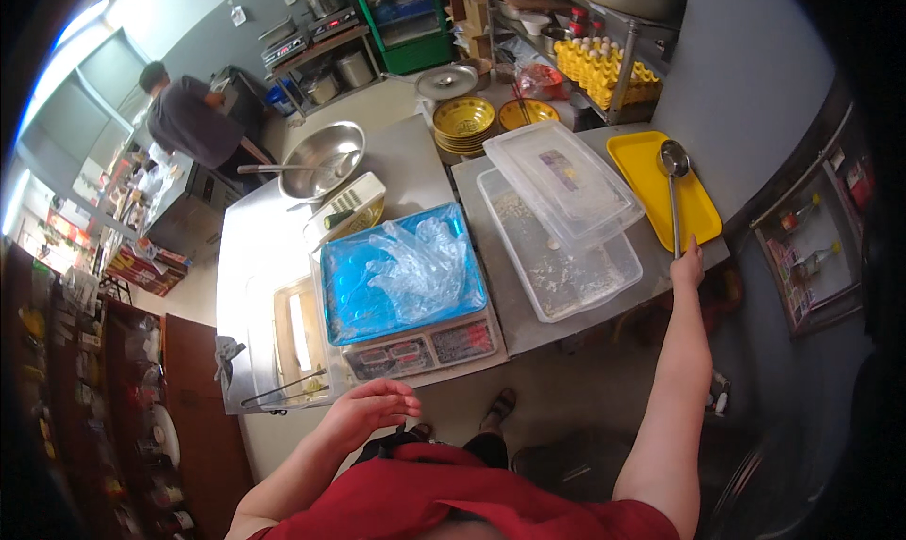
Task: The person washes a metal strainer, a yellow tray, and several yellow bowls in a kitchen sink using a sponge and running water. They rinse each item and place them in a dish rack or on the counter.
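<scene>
My right hand (687, 265) reaches out to the table's right end, its fingers around the end of a metal ladle's handle. The bowl of the ladle (674, 159) is over a yellow plastic tray (637, 159); whether it touches the tray I cannot tell. Bent in front of my body, my left hand (379, 407) holds nothing, its fingers loosely curled. Beyond it sits a digital scale (425, 349) with a blue-covered platform (347, 278). A crumpled clear plastic glove (425, 264) lies on that platform.
A translucent bin (580, 285) stands mid-table, its lid (559, 179) askew on top. Further left are a grater (347, 204), a steel bowl (333, 147) and a tub with tongs (294, 391). Yellow bowls (463, 119) are stacked behind. A person (191, 119) stands at the far left.
</scene>
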{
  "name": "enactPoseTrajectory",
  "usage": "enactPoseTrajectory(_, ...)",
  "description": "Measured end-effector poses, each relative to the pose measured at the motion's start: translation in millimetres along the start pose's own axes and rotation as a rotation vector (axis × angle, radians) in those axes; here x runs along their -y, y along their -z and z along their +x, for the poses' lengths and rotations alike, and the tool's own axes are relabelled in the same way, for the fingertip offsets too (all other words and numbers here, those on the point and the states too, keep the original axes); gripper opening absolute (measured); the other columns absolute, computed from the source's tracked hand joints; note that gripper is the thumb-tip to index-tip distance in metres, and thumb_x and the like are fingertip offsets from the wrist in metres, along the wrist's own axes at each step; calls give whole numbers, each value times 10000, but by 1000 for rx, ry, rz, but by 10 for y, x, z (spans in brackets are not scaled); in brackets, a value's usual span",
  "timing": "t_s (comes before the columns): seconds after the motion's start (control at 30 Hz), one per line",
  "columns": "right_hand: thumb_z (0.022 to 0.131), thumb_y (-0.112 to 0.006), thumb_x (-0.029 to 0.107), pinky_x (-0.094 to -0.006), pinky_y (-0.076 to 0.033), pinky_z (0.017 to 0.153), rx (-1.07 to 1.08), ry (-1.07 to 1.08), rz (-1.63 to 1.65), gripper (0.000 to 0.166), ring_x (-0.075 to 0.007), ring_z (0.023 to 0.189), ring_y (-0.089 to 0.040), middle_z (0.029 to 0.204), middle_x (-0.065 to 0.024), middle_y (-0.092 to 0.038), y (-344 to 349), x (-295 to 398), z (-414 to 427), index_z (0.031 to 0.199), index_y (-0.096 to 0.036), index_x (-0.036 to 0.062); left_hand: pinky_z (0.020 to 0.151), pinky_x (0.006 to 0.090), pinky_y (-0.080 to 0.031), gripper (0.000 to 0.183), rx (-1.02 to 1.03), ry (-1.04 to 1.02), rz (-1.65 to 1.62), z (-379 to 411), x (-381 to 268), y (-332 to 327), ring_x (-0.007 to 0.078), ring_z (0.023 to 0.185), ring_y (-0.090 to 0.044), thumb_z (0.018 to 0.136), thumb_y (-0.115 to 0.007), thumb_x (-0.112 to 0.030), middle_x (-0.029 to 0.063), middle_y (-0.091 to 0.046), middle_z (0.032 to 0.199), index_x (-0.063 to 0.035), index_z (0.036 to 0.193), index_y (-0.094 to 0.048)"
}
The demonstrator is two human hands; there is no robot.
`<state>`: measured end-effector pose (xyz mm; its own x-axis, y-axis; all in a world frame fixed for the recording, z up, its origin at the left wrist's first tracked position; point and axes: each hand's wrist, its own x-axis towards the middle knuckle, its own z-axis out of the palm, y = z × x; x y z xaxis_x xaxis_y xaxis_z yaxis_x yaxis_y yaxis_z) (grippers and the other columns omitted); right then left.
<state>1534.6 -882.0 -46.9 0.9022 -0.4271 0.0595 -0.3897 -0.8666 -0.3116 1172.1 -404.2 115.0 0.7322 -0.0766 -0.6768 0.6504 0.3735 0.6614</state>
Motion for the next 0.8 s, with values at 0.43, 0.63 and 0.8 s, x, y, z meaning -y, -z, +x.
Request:
enactPoseTrajectory(0.43,695,-501,-101,-273,-447,752,-80,207,499,414,-174,790,-540,1079,-100,-489,-843,-261,-3826,1078,-515,55,784,275,-438,176,245,-55,-82,-409,228,1555,175,926,-576,858,-489,-106,87,-601,984,-38,1013,-539)
enactPoseTrajectory(0.63,793,-487,-78,-258,-470,702,489,-138,828,251,-136,757,-548,920,-72,-561,-1195,-491,-5989,1023,-549,3,760,254,-439,155,391,-7,-55,-720,325,2349,148,901,-576,851,-503,-109,64,-605,953,-52,991,-540)
enactPoseTrajectory(0.8,833,-462,-35,-208,-440,586,617,-156,795,215,-108,659,-549,816,-48,-576,-1057,-156,-6791,1022,-552,18,747,235,-438,146,495,53,-15,-1087,477,2822,133,885,-574,851,-506,-117,54,-601,941,-61,983,-535)
